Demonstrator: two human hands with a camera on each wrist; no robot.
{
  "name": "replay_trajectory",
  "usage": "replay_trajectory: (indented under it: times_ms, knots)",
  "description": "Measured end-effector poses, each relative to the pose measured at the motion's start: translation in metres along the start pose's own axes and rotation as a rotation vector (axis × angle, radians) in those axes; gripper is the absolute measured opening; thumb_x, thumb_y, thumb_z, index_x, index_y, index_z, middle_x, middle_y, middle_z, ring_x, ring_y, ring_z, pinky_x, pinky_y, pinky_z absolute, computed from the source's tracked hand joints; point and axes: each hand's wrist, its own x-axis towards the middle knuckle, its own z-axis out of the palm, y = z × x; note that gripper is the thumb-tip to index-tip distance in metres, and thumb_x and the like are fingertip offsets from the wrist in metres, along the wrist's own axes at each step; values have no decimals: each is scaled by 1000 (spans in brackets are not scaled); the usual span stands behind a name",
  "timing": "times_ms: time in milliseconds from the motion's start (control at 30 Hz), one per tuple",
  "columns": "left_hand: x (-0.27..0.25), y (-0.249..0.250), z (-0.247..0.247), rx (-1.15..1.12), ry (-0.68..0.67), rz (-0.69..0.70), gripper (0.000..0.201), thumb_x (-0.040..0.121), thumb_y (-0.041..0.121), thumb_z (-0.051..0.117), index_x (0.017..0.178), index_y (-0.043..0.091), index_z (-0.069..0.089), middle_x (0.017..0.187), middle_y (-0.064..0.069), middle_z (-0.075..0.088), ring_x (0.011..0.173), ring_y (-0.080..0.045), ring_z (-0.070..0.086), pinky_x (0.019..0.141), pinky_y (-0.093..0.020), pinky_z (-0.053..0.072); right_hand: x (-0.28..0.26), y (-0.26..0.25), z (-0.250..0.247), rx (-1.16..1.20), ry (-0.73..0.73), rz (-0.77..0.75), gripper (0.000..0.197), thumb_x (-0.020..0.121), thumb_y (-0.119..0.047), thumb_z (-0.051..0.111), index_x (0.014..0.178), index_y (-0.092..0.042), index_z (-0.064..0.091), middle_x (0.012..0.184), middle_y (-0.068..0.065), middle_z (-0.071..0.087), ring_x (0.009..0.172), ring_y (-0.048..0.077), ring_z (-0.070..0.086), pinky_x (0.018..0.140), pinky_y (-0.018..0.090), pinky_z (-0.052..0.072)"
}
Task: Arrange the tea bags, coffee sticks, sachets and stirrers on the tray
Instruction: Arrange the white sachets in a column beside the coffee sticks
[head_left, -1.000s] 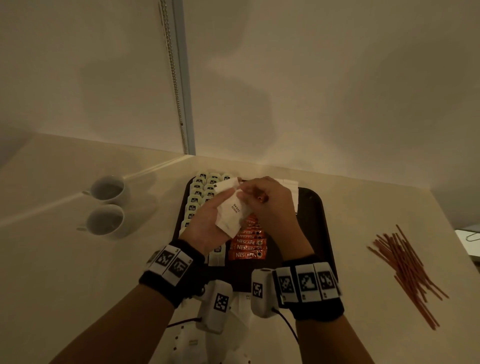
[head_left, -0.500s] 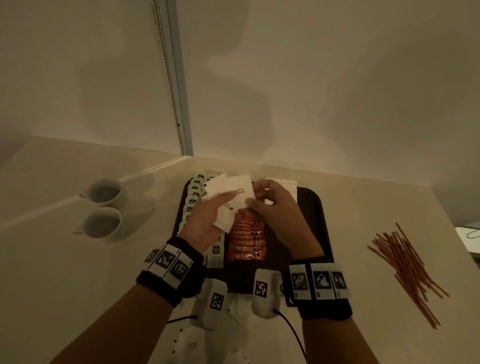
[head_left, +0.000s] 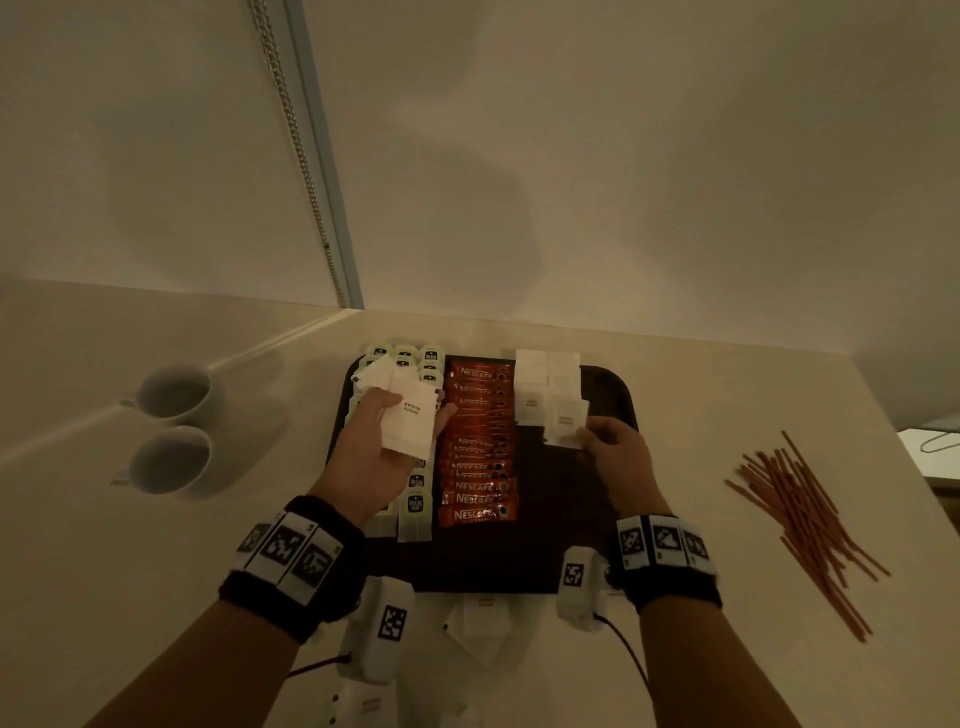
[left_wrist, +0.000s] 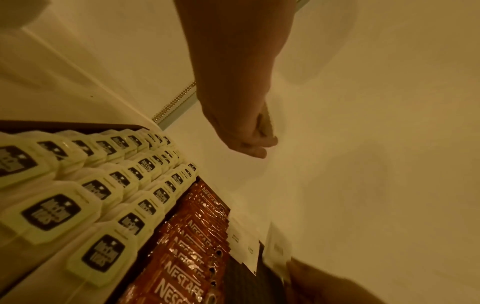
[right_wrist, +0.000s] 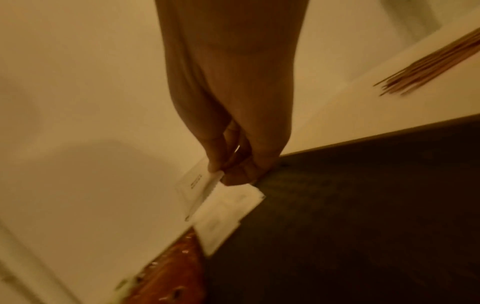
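A dark tray (head_left: 613, 395) holds columns of pale green tea bags (head_left: 415, 506), orange coffee sticks (head_left: 478, 467) and, at the back right, white sachets (head_left: 532, 384). My left hand (head_left: 374, 447) hovers over the tea bags and grips a fanned stack of white sachets (head_left: 410, 415). My right hand (head_left: 608, 441) pinches a single sachet (head_left: 566, 423) at the near end of the sachet rows. The right wrist view shows thumb and fingers of the right hand (right_wrist: 228, 170) nipping that sachet's (right_wrist: 197, 189) edge just above the laid ones (right_wrist: 228, 211). Brown stirrers (head_left: 805, 530) lie loose on the table, right of the tray.
Two white cups (head_left: 174, 389) (head_left: 169, 460) stand left of the tray. The tray's right and near parts show bare dark surface. A wall and a beaded cord (head_left: 296, 156) rise close behind the table. White packets (head_left: 483, 618) lie at the table's near edge.
The hands were together over the tray's middle. My right hand has drawn one sachet from the left hand's stack and carried it right to the sachet rows. The left hand has shifted slightly left.
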Motion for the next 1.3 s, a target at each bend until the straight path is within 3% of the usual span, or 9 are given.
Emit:
replay_trajectory:
  times_ms: [100,233,433,567,867,967,1100,1200,1300]
  knots:
    - [3,2,2,-10,24,35,25,93,10,42,115,8,52,100,-20,64,98,-35,64,80,-45,57,29,22,-7,-170,116,9,11,89,-13,59,100,-15,62,109,8,65,99,23,61,91,43,51]
    - [6,5,0,193,29,16,25,97,23,38,108,12,58,90,-10,72,79,-27,70,55,-31,58,53,24,-4,-300,119,-3,18,89,-14,61,106,-9,63,110,10,64,100,25,60,92,40,49]
    - [7,6,-1,248,30,31,25,97,21,36,100,12,59,78,-8,71,66,-22,62,46,-26,52,67,19,7,-312,84,-20,21,89,-15,62,108,-7,64,112,9,64,104,24,58,90,33,45]
    - [7,7,-3,246,28,44,25,95,17,35,101,10,59,74,-7,72,60,-21,62,50,-25,53,69,17,11,-316,121,-33,20,89,-13,62,107,-5,65,112,11,65,105,25,58,87,29,42]
    - [9,4,0,248,-29,98,27,94,2,42,115,14,55,91,-10,74,77,-29,72,70,-35,58,58,-2,23,-249,167,-116,20,89,-21,61,100,-5,60,97,8,63,97,25,59,74,23,41]
    - [12,1,-2,314,-15,127,35,92,-1,46,124,12,54,101,-10,73,87,-30,70,78,-38,56,23,-44,41,-101,-80,-264,15,91,-31,58,94,-16,59,89,-5,61,88,15,60,68,18,44]
    - [14,-6,0,399,-1,124,34,87,-5,54,115,14,60,109,-14,69,95,-29,68,83,-41,55,-25,-84,65,76,-442,-361,22,87,-40,60,104,-24,61,98,1,64,90,17,64,76,29,55]
    - [14,-11,0,458,-4,125,38,81,-7,62,112,14,62,109,-12,70,99,-27,68,81,-39,58,-34,-93,74,-29,-417,-464,26,85,-33,66,109,-27,62,99,-7,63,90,8,60,76,21,52]
    - [14,-12,-1,469,-6,106,35,82,1,63,113,16,62,110,-11,70,99,-26,67,79,-38,57,-35,-94,77,-80,-331,-501,19,83,-29,69,100,-20,67,93,-14,63,84,1,59,69,13,49]
